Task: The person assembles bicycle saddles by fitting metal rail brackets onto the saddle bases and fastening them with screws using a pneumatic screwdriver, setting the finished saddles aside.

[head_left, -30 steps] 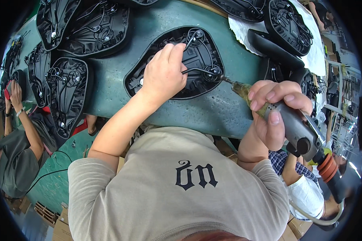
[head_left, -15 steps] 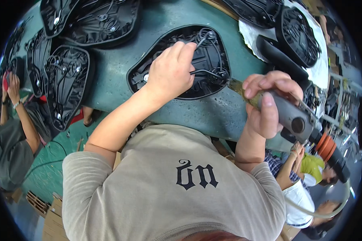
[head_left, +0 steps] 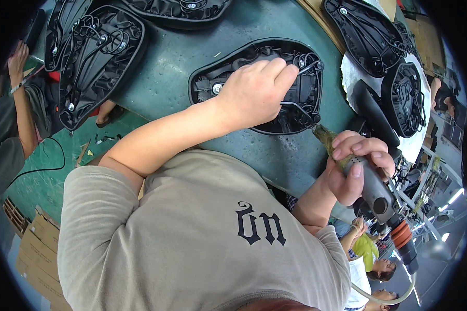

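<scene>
An upside-down bicycle saddle (head_left: pixel 307 93) lies on the green table, its black hollow underside showing a bent metal frame with coil springs. My left hand (head_left: pixel 256 93) reaches over it with fingers closed on the metal frame; the exact grip under the palm is hidden. My right hand (head_left: pixel 360 160) is wrapped round a grey power driver (head_left: pixel 376 194) with a yellowish wrapped nose, an orange ribbed collar and a hose at its back end. The driver's tip is close to the saddle's lower right edge.
Upturned saddles (head_left: pixel 103 62) rest at the left and far edge. More saddles (head_left: pixel 403 98) lie at the right on a white sheet (head_left: pixel 350 78). The green table (head_left: pixel 166 67) ends before my body. Co-workers (head_left: pixel 26 114) are at the left and lower right; cardboard boxes (head_left: pixel 39 254) stand lower left.
The whole view has turned, so the saddle and both hands sit farther right and the driver lower. My left hand keeps its grip on the saddle's frame, and my right keeps hold of the driver.
</scene>
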A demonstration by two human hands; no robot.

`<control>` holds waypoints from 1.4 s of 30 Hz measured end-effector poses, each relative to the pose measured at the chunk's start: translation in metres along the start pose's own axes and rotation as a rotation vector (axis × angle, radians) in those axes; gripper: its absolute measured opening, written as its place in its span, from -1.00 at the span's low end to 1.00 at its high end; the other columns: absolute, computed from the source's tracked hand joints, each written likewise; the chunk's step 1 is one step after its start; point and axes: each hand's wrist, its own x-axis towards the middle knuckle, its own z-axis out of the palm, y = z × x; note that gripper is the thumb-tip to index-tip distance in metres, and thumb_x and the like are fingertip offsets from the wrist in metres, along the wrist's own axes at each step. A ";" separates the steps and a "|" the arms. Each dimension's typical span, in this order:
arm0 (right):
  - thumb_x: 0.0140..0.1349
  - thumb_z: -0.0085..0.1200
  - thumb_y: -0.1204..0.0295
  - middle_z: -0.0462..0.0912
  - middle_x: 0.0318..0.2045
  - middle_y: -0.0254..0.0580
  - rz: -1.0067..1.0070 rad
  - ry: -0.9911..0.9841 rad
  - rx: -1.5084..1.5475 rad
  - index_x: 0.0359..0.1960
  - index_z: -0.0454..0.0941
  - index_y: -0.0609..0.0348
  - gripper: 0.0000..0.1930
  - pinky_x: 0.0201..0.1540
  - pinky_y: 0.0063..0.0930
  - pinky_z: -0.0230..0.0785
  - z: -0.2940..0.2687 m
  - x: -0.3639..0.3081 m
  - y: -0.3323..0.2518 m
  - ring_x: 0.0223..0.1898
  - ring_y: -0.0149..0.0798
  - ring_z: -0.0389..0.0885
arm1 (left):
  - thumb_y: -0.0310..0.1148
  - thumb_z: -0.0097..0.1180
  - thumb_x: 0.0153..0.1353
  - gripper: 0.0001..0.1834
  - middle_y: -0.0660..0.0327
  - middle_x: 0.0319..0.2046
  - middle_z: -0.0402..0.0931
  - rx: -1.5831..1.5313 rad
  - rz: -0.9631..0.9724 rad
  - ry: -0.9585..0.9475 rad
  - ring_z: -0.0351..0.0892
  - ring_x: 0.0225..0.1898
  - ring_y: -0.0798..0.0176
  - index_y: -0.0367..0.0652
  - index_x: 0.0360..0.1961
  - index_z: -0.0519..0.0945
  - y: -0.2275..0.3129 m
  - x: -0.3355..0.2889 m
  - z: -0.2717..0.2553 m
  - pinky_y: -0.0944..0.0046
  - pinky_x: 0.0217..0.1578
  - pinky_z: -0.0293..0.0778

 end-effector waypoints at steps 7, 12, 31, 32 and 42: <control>0.22 0.03 0.59 0.54 -0.18 0.21 0.021 -0.056 0.081 0.01 0.37 0.29 -0.69 -0.34 -0.11 0.53 -0.016 0.007 0.004 -0.49 -0.12 0.60 | -0.56 0.31 -0.14 -0.42 0.12 -0.29 0.49 -0.010 0.013 -0.024 0.61 -0.30 0.03 -0.24 0.03 0.52 0.001 0.005 -0.003 0.13 -0.28 0.59; 0.25 0.02 0.56 0.51 -0.13 0.21 -0.042 -0.043 0.027 0.15 0.36 0.29 -0.59 -0.34 -0.10 0.52 -0.014 0.012 -0.028 -0.48 -0.17 0.60 | -0.56 0.30 -0.13 -0.42 0.11 -0.28 0.50 0.017 0.049 0.013 0.62 -0.29 0.01 -0.24 0.03 0.52 0.003 0.005 -0.004 0.12 -0.27 0.59; 0.26 0.03 0.75 0.58 -0.23 0.01 0.200 0.360 -0.115 0.08 0.42 0.37 -0.66 -0.32 -0.37 0.53 -0.071 -0.057 0.009 -0.44 -0.28 0.58 | -0.49 0.42 -0.02 -0.29 0.40 -0.34 0.39 -0.209 -0.483 0.692 0.38 -0.41 0.51 -0.46 0.18 0.42 -0.101 0.069 -0.267 0.48 -0.40 0.39; 0.26 0.03 0.75 0.58 -0.23 0.00 0.211 0.370 -0.091 0.08 0.42 0.37 -0.66 -0.32 -0.38 0.53 -0.070 -0.057 0.009 -0.44 -0.29 0.58 | -0.48 0.44 -0.04 -0.38 0.40 -0.34 0.40 -0.153 -0.467 0.761 0.38 -0.41 0.50 -0.39 0.07 0.48 -0.111 0.071 -0.276 0.46 -0.44 0.37; 0.25 0.08 0.73 0.61 -0.23 -0.03 0.229 0.458 -0.158 0.03 0.43 0.37 -0.69 -0.31 -0.45 0.53 -0.070 -0.060 0.001 -0.41 -0.28 0.64 | -0.43 0.50 0.04 -0.52 0.18 -0.15 0.58 -0.267 -0.655 0.854 0.55 -0.14 0.35 -0.33 -0.04 0.56 -0.245 0.055 -0.297 0.32 -0.17 0.48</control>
